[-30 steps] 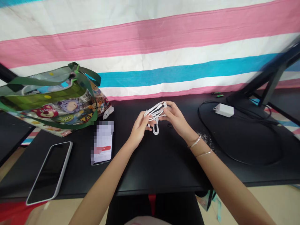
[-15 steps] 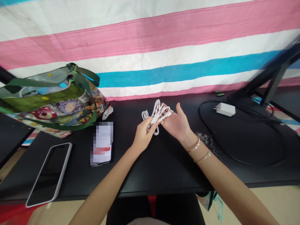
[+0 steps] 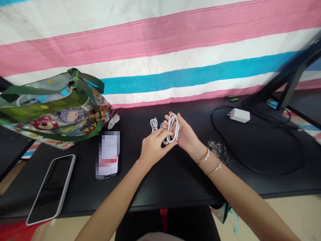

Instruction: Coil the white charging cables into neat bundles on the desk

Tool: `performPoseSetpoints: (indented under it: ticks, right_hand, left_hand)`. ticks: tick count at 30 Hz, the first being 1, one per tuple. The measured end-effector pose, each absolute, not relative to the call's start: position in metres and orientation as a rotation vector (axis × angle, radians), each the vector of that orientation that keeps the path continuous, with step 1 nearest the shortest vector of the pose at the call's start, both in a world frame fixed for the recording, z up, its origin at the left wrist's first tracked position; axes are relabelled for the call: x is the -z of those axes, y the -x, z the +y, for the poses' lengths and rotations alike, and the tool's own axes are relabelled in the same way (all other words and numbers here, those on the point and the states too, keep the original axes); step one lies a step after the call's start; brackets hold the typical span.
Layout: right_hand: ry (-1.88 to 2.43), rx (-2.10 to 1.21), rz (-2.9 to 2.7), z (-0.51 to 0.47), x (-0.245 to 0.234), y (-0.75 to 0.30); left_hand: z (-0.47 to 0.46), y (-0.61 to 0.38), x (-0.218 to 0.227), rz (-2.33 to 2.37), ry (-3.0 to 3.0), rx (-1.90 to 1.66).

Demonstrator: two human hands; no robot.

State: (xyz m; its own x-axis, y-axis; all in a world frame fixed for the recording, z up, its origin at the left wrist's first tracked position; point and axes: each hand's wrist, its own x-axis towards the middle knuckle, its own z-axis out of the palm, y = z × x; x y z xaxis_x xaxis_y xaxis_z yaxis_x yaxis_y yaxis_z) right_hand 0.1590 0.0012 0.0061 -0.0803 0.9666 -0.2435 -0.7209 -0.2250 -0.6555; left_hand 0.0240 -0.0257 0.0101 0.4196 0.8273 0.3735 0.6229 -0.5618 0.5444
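Note:
A looped white charging cable (image 3: pixel 173 124) is between my two hands above the black table. My left hand (image 3: pixel 154 145) pinches the lower end of its loops between thumb and fingers. My right hand (image 3: pixel 188 135) is turned palm up, its fingers curled behind the loops and its thumb alongside them, so the cable rests against that palm. Just beyond my left knuckles lies a second bundled white cable (image 3: pixel 153 124), partly covered by the hand. The ends of the looped cable are hard to make out.
Left of my arms lie a phone with a lit, blurred screen (image 3: pixel 108 154) and a dark-screened, white-edged phone (image 3: pixel 51 189). A cartoon-print bag (image 3: pixel 72 115) stands behind them. To the right are a white charger (image 3: pixel 240 115), a black cord (image 3: pixel 234 157) and pale crumbs (image 3: pixel 217 149).
The cable loops have shifted right and stand more upright against my right palm. My right fingers, stretched out before, now curl behind them. My left hand has followed to the right.

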Motion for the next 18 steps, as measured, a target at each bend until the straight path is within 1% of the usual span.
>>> performPoseSetpoints:
  ticks: [11, 18]
  right_hand:
    - [0.796, -1.571, -0.434, 0.0035, -0.0012, -0.1618]
    - [0.781, -1.473, -0.538, 0.0044, -0.0001, -0.1624]
  left_hand:
    - [-0.0274, -0.0249, -0.0106, 1.230, -2.398, -0.828]
    - [-0.0247, -0.0239, -0.0060, 1.169, -2.369, -0.977]
